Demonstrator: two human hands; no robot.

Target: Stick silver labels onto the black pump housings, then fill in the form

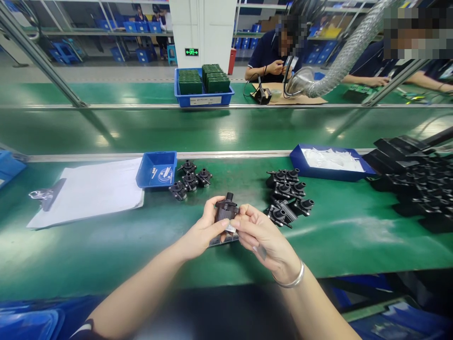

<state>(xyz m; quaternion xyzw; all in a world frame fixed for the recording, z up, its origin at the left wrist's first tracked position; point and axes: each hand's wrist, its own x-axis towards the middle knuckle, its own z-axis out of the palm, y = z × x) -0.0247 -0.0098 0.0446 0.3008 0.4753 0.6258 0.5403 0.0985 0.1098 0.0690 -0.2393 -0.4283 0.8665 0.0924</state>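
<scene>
My left hand (207, 229) is wrapped round a black pump-like part (226, 210), its round spout pointing up. My right hand (260, 236) pinches at a small whitish label (230, 228) on the part's lower side, and a greyish piece (261, 251) shows among its lower fingers. Just beneath the hands is a partly hidden grey object (226, 240). Several similar black parts (190, 180) stand beyond my left hand, and another group (285, 193) stands beyond my right hand.
A clipboard with paper (95, 189) lies left, beside a small blue tray (140, 177). At right are a blue box of white slips (329, 174) and many stacked black parts (424, 184). Across the bench stand a blue bin of green boards (204, 100) and a person (264, 54).
</scene>
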